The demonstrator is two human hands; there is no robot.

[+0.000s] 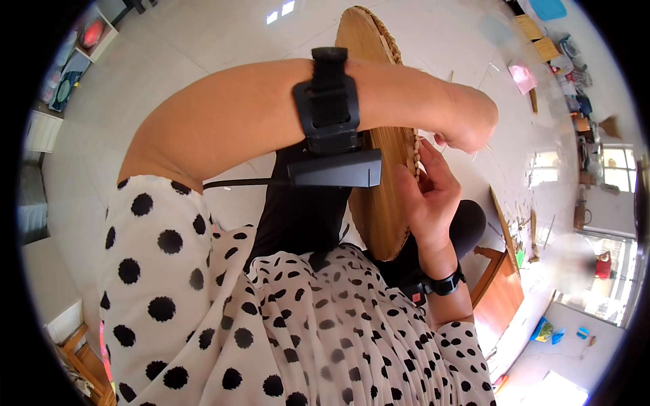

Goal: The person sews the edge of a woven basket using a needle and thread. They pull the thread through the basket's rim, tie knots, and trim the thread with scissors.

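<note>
Weaving rim of round bamboo tray (379, 203) | left hand (467, 125) pinched on thin strip | right hand (430, 196) loosely cupping edge | we'd keep strip taut, tray steady.

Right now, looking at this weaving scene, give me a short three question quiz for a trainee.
1. True or false: the left hand and right hand both work at the braided rim of the round woven bamboo tray.
2. Multiple choice: how does the tray stand? A) flat on the floor B) on edge, upright on the lap C) hung on a wall
3. Fill in: the black strap-on device sits on the left ____.

Key:
1. True
2. B
3. forearm
</note>
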